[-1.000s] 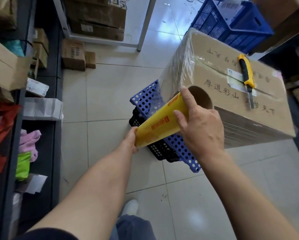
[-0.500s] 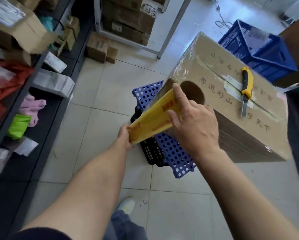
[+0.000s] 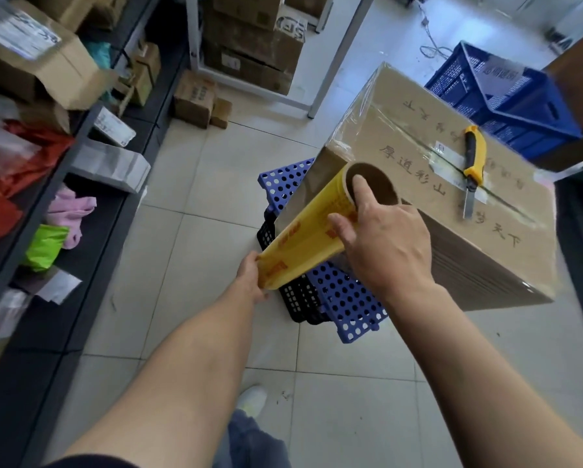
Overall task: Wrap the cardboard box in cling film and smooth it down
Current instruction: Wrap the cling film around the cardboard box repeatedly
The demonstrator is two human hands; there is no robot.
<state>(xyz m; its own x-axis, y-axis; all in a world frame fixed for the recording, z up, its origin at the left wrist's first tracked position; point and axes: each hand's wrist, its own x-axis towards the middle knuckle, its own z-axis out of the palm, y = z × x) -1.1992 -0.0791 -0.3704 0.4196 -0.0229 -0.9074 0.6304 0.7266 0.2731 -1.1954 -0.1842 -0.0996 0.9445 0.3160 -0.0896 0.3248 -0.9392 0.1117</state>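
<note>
- The cling film roll (image 3: 303,238) looks light and stiff thanks to its cardboard core, so I'd hold it by the two ends and let it spin. The film itself is thin, stretchy and clingy, and I reckon it'll wrinkle or tear if yanked.
- The right hand (image 3: 384,244) has the upper end. One of its fingers (image 3: 362,187) is hooked into the open core and the thumb is curled onto the yellow outside.
- The left hand (image 3: 251,282) has hold of the lower end, with its fingers tucked out of sight behind the roll.
- The cardboard box (image 3: 435,204) is big, brown and printed with characters. It sits on blue perforated crates (image 3: 344,298) on the tiled floor and is probably heavy, so I'd walk round it.
- A sheet of film runs taut from the roll to the box's near corner, and the left face is already glossy.
- A yellow utility knife (image 3: 473,160) lies on top.
</note>
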